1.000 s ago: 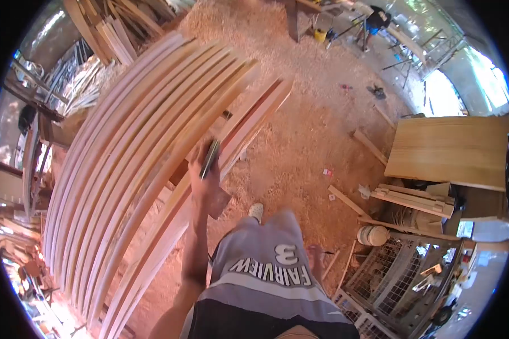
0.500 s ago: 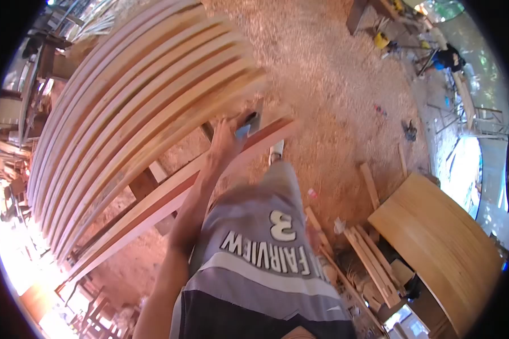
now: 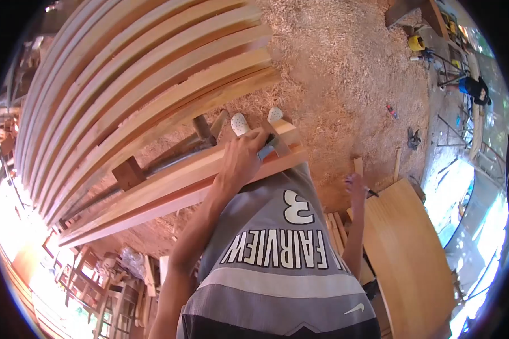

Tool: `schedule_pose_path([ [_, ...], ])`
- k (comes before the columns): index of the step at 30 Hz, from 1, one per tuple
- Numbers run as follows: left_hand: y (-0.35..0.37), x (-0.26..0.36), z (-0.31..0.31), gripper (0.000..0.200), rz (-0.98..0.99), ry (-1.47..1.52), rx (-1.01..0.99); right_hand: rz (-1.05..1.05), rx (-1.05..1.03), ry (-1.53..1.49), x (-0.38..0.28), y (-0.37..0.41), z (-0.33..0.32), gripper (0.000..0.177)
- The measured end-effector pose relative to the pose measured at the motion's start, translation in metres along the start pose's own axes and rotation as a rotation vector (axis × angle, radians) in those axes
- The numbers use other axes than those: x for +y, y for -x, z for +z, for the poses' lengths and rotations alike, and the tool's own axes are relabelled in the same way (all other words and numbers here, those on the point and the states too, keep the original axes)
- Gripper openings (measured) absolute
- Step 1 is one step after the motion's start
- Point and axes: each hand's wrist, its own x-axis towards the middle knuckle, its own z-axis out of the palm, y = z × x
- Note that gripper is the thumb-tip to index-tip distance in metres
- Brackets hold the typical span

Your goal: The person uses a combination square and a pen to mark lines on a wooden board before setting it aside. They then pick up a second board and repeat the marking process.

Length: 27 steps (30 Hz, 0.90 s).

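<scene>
My left hand (image 3: 244,155) is closed on a square-like tool (image 3: 278,146) with a flat blade, at the near end of two long boards (image 3: 181,176) lying side by side. The blade rests across the board ends. My right hand (image 3: 355,185) is out to the right, above the floor beside a wide wooden panel (image 3: 407,243), with its fingers closed on a thin dark pencil-like item (image 3: 372,192).
Many long planks (image 3: 169,73) lie in a row at the upper left. A wooden block (image 3: 128,173) sits beside the boards. White shoes (image 3: 239,124) stand on the shavings-covered floor (image 3: 333,73). Another person (image 3: 474,88) is at the far right.
My right hand has come into view with the thin dark item. My left hand and the tool have moved right and slightly down in view, over the board ends. The view has shifted.
</scene>
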Motion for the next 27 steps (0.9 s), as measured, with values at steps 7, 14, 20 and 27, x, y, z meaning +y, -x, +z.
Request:
schedule_pose_path([
  [7,-0.005,0.011,0.001,0.048,-0.01,0.09,-0.083,0.209,-0.155,0.16,0.006,-0.009,0.033,0.035],
  [14,0.004,0.012,-0.006,0.055,-0.058,0.119,-0.142,0.198,-0.271,0.378,-0.024,-0.053,0.039,0.029],
  [20,0.002,0.019,-0.012,0.055,-0.041,0.117,-0.164,0.053,-0.361,0.4,-0.061,-0.062,0.055,0.031],
  [27,0.003,0.025,-0.008,0.042,-0.026,0.066,-0.101,-0.058,-0.423,0.37,-0.092,-0.05,0.085,0.026],
])
